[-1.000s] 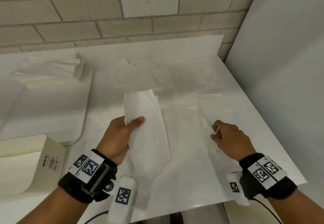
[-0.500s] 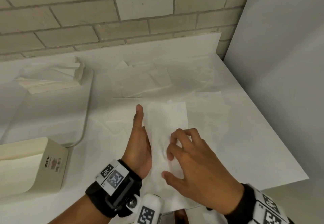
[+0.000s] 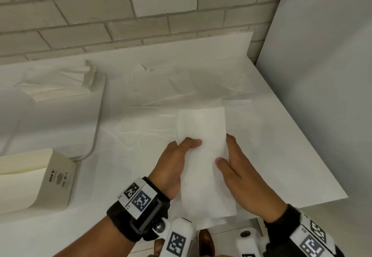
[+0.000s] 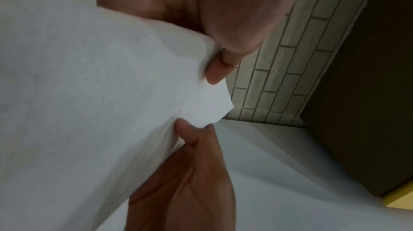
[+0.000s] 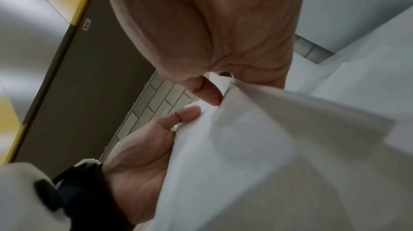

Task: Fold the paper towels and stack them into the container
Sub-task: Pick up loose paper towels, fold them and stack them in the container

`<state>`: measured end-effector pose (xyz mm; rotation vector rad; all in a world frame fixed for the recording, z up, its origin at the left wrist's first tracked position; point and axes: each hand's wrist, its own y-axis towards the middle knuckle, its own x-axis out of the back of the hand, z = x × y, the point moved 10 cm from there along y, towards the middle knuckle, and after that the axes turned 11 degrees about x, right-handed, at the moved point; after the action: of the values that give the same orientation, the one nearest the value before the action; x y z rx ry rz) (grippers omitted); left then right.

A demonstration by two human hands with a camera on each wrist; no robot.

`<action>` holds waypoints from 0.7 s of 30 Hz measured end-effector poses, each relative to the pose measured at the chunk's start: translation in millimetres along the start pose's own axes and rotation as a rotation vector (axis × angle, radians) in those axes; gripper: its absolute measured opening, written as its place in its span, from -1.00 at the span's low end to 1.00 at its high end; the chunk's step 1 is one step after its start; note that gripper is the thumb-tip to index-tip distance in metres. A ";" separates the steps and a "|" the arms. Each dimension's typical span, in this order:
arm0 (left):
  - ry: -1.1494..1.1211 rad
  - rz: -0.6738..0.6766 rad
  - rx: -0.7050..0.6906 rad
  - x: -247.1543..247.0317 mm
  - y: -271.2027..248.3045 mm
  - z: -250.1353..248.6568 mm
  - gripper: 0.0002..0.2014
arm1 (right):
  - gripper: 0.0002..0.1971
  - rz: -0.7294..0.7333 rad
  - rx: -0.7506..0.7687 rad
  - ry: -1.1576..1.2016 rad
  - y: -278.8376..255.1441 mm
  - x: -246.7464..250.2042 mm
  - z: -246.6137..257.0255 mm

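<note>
Both hands hold one folded white paper towel by its long sides, above the table's front edge. My left hand grips the left side with its thumb on top. My right hand grips the right side, thumb on top and fingers behind. In the left wrist view the towel fills the left half, with a left fingertip at its edge. The right wrist view shows the towel pinched by my right hand. A beige open container stands at the front left.
A white tray at the left carries a stack of folded towels at its far end. Several unfolded towels lie flat across the table's middle and back. A brick wall runs behind, and a white panel closes the right side.
A second ago my left hand alone held the towel. Then both hands pressed it flat on the table. Now both grip its sides, nearer the front edge.
</note>
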<state>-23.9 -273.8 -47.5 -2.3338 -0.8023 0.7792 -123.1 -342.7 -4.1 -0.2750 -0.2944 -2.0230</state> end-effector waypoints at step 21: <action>0.293 -0.110 -0.459 -46.8 -18.7 -42.5 -0.83 | -0.32 -0.269 0.022 0.188 11.3 36.9 -13.0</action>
<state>-33.0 -305.7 9.5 -2.6857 -1.0489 0.2053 -130.3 -382.8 -3.6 -0.0302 -0.2451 -2.2908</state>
